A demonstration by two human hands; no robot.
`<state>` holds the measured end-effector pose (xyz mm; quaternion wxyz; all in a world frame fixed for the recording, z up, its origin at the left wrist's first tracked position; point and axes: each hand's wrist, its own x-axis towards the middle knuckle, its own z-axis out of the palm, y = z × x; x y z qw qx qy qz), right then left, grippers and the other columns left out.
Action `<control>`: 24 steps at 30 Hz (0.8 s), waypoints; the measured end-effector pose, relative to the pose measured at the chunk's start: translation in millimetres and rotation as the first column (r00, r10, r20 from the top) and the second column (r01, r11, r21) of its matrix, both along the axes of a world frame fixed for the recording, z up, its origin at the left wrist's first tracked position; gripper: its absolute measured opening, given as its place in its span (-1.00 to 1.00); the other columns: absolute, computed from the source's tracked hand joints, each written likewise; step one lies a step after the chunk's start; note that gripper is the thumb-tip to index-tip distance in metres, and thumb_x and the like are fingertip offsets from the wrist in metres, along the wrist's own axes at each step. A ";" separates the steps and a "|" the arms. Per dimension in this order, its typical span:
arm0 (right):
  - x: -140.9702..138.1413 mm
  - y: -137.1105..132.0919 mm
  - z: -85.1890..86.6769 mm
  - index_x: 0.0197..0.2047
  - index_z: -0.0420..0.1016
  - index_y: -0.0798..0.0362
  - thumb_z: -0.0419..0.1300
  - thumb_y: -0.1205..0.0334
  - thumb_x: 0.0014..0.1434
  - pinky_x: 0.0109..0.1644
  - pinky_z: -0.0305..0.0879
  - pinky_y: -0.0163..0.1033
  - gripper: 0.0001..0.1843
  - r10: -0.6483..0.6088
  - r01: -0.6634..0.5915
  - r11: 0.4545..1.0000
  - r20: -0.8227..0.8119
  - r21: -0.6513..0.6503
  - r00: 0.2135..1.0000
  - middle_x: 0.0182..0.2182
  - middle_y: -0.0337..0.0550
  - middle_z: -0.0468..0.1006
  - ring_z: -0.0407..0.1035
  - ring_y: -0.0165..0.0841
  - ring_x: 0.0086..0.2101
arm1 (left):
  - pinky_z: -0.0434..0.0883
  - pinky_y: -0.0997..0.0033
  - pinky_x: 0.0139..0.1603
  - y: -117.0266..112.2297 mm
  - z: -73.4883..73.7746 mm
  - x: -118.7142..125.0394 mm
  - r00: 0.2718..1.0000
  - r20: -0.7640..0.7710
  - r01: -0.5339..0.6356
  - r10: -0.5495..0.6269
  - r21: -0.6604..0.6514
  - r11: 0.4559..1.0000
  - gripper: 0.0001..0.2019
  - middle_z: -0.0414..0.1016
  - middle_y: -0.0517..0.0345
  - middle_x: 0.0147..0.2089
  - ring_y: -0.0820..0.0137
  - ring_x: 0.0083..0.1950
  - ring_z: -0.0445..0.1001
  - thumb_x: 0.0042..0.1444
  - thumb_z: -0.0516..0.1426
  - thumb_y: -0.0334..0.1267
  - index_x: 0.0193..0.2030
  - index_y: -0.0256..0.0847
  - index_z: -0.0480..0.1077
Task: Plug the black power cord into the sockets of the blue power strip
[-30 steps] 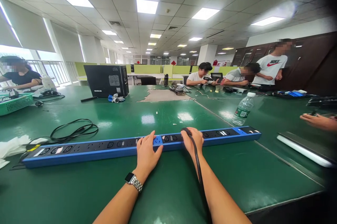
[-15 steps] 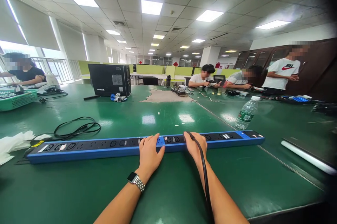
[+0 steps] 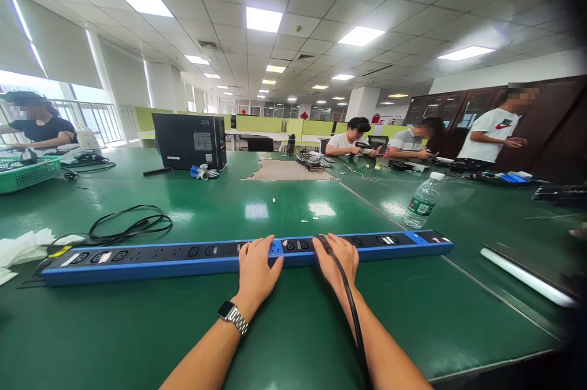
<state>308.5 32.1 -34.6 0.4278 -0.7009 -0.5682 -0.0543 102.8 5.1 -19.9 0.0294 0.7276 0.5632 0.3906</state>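
A long blue and black power strip lies crosswise on the green table, with a row of sockets along its top. My left hand is wrapped over the strip near its middle, left of a small blue section. To the right of that section, my right hand is closed round a black power plug at the strip's top. The plug's prongs are hidden, so I cannot tell how deep it sits in a socket. Its black cord runs down over my right forearm.
A clear water bottle stands behind the strip's right part. Looped black cable and white tissue lie at left. Farther back are a computer tower and a green basket. Several people sit or stand around the table.
The whole view has shifted slightly, so the strip and both hands appear a little farther left. Both hands keep their hold on the strip and the plug.
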 end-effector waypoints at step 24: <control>-7.8 4.1 5.7 -0.25 0.55 0.09 -0.02 -0.19 0.23 0.09 0.14 -0.01 -0.46 0.063 -0.012 0.961 -0.179 0.276 0.982 -0.16 0.06 0.58 0.36 -0.12 -0.08 | 0.11 0.03 0.29 0.2 -1.2 -1.1 0.999 -0.029 0.015 -0.015 0.006 1.000 -0.59 0.48 0.03 0.13 0.21 0.21 0.34 0.15 0.12 -0.23 0.16 -0.12 0.32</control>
